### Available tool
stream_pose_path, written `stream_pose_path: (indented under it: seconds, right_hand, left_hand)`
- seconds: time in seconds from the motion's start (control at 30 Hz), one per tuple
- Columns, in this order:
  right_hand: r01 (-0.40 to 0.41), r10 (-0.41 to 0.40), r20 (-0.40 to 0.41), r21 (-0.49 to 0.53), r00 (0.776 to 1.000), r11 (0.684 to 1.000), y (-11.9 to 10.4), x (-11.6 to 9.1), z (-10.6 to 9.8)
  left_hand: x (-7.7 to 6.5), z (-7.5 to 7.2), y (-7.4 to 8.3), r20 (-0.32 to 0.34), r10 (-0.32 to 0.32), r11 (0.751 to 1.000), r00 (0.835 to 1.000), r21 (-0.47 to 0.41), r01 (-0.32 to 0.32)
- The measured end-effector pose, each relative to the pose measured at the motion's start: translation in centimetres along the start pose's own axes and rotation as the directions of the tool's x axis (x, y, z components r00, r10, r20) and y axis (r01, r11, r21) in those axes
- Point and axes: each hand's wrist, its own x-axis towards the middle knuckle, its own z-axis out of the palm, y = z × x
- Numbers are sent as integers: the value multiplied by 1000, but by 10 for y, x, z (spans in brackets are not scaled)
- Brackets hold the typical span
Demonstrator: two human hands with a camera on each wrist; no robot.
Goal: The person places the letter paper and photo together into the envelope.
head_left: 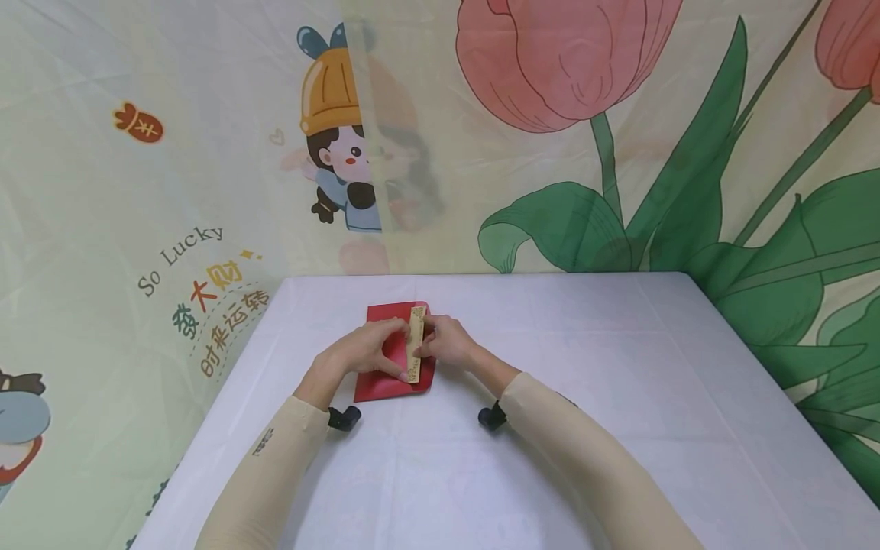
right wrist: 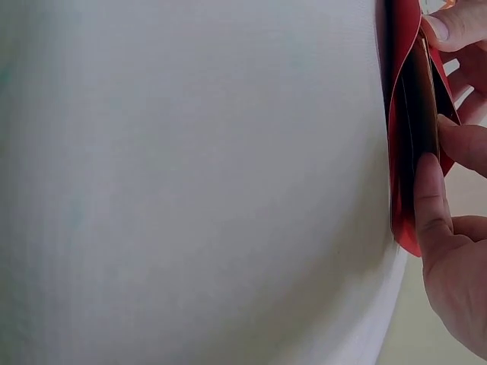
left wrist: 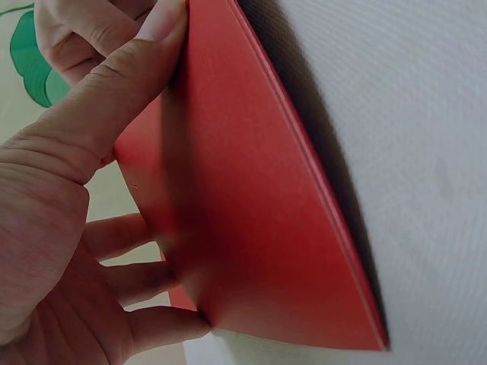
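A red envelope (head_left: 385, 388) lies on the white table, its mouth toward the right. A narrow gold strip with patterned ends (head_left: 415, 344) shows at that mouth. My left hand (head_left: 367, 347) spans the envelope and holds it, with the thumb at the strip's near end and the fingers toward the far edge. From the right, my right hand (head_left: 447, 340) pinches the gold piece between thumb and fingers. In the right wrist view the envelope's mouth gapes, and the gold piece (right wrist: 423, 84) sits inside it. The left wrist view shows the red face (left wrist: 259, 198) bowed between thumb and fingers.
A white cloth covers the table (head_left: 584, 428). Behind it hangs a printed curtain (head_left: 426, 153) with tulips and cartoon figures. Black wrist-camera mounts (head_left: 345, 418) sit below both wrists, close over the table.
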Motion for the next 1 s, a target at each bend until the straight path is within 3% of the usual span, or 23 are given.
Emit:
stream_pose_path:
  seconds: [1.0]
  right_hand:
    - [8,-9,31,38,999,999,-1,2,6]
  left_hand:
    - [1,1,0,-2,-18,1000,1000,14,18]
